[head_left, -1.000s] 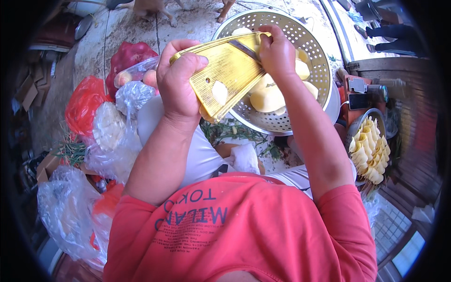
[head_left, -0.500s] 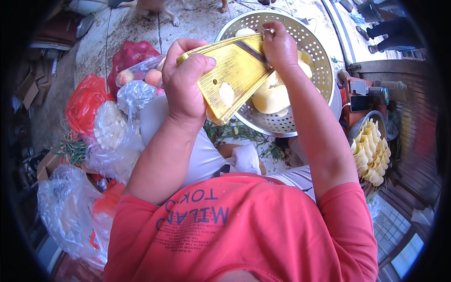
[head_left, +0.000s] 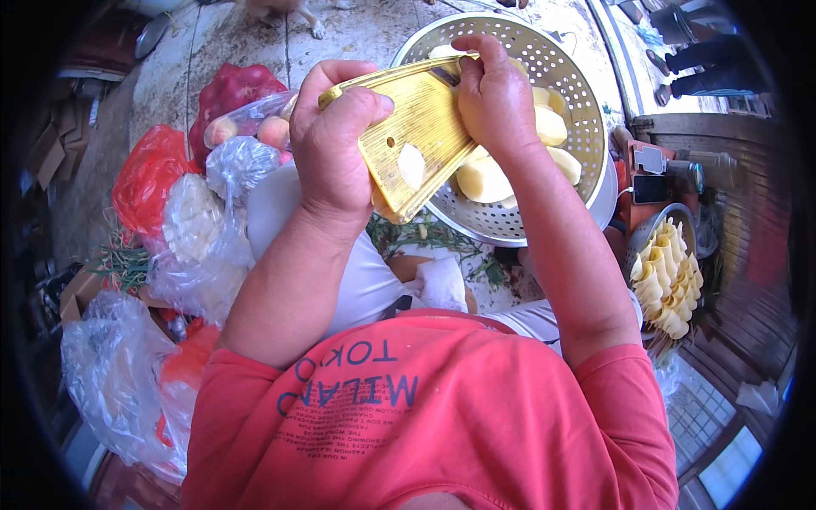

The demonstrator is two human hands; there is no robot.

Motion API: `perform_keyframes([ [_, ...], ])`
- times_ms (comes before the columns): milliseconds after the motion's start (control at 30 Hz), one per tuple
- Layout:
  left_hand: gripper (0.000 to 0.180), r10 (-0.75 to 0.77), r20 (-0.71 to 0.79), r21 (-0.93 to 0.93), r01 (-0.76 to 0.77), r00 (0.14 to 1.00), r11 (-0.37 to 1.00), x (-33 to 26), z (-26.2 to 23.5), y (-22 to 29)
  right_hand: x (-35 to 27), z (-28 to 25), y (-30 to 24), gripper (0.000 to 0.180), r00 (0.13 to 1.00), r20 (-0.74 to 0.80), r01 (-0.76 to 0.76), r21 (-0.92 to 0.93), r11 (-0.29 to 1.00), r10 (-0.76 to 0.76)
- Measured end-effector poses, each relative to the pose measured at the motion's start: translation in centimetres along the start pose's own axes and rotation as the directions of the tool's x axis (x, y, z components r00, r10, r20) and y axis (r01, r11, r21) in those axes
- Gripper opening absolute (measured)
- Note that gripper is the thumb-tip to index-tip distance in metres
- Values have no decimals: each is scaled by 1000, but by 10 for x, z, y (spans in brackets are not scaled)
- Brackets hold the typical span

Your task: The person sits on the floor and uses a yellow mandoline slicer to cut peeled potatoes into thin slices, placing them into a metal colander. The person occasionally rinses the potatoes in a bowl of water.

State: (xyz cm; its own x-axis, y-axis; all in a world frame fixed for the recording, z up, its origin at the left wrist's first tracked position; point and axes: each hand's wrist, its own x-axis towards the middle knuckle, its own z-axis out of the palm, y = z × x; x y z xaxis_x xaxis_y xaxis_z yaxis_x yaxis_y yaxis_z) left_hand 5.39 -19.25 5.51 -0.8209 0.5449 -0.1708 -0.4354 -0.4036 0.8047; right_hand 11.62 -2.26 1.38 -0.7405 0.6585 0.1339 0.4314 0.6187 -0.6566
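Between two hands [head_left: 330,153], one yellow slicer [head_left: 418,126]

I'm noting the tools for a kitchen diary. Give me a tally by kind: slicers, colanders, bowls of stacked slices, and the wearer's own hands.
Slicers: 1, the yellow slicer
Colanders: 1, the metal colander
Bowls of slices: 1, the bowl holding yellow slices
Hands: 2, the left hand and right hand
Total: 5

Near twelve o'clock, the blade [head_left: 444,76] of the yellow slicer [head_left: 414,121] is partly covered by the right hand [head_left: 497,104]. Most fingers of the left hand [head_left: 333,140] are hidden behind it. At eleven, an animal [head_left: 276,6] is cut off by the upper edge.
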Motion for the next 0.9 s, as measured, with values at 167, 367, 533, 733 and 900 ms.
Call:
perform_keyframes([
  [167, 29, 7, 35, 3, -7, 999, 1000, 1, 0, 0, 27, 8, 41, 22, 987, -32, -160, -4, 987, 160],
  [367, 30, 14, 20, 5, -14, 1000, 1000, 5, -2, 0, 13, 1, 26, 22, 999, -30, -41, 36, 998, 42],
  [533, 29, -9, 5, -17, 9, 1000, 1000, 4, 0, 2, -12, -6, -13, 19, 993, -66, 103, 40, 994, -101],
  [733, 28, -14, 27, -2, 14, 1000, 1000, 2, 1, 2, -1, 0, -2, 21, 998, -57, 26, -19, 999, -27],
  [900, 27, 1, 45, -18, 0, 999, 1000, 1, 1, 0, 19, 8, 28, 21, 995, -59, -78, -16, 997, 77],
])
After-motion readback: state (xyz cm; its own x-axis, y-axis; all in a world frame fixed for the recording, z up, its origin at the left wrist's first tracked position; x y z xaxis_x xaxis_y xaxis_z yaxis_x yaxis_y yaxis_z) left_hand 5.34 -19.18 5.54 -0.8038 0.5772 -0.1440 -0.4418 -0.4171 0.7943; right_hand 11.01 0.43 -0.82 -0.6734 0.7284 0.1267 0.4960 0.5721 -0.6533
